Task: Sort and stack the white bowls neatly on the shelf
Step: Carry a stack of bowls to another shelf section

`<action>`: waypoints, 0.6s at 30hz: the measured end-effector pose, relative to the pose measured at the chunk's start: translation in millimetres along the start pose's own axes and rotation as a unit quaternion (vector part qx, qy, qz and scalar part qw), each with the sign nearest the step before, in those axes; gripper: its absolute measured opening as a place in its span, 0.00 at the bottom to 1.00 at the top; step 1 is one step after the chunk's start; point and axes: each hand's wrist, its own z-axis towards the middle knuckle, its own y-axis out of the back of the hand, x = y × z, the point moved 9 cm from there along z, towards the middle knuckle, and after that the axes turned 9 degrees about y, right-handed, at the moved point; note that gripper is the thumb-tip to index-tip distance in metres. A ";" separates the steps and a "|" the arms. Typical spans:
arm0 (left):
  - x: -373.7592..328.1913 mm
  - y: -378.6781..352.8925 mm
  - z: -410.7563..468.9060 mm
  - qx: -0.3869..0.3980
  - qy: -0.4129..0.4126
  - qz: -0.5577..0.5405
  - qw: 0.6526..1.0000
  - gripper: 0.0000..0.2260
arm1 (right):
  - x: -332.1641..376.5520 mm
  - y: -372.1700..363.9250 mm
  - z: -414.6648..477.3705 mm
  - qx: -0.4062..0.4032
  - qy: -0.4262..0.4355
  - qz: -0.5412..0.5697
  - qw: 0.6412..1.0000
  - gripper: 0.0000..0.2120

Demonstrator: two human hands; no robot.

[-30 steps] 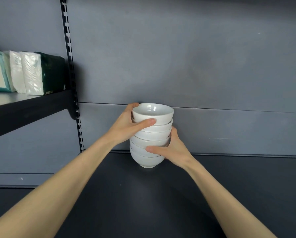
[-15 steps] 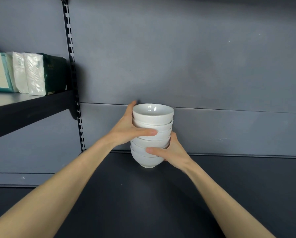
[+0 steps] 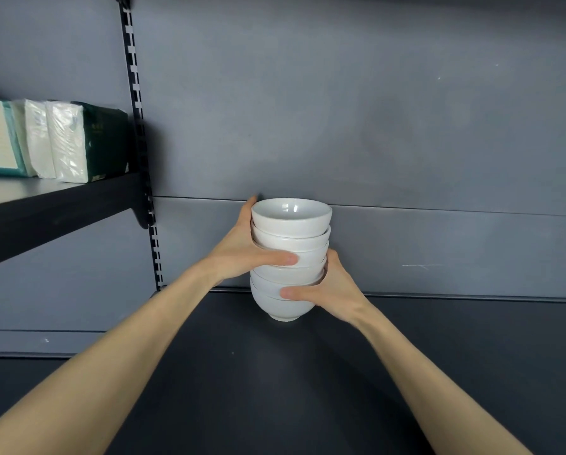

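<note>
Open dark shelf (image 3: pixel 472 372) either side of bowl stack (image 3: pixel 290 257); back panel (image 3: pixel 439 247) close behind.

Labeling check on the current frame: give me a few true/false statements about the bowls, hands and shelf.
1. Both hands hold the bowl stack. True.
2. The left hand grips lower than the right hand. False: the left is higher, the right near the bottom.
3. The top bowl is upside down. False: it opens upward.
4. Wrapped packs sit on the upper shelf at left. True.
5. The stack stands on a white tray. False: its foot meets the dark shelf.
</note>
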 end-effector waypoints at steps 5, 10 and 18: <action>1.0 -0.3 0.4 0.009 0.002 -0.009 1.000 0.58 | 1.4 0.0 -0.4 0.001 -0.001 0.005 1.000 0.53; 2.6 -1.3 1.3 0.016 0.002 -0.021 1.000 0.57 | 1.5 -0.8 -1.5 0.006 -0.007 0.009 1.000 0.53; 2.3 -5.0 1.4 0.031 0.006 -0.017 0.999 0.61 | -1.9 -3.6 0.8 0.019 0.000 0.021 1.000 0.56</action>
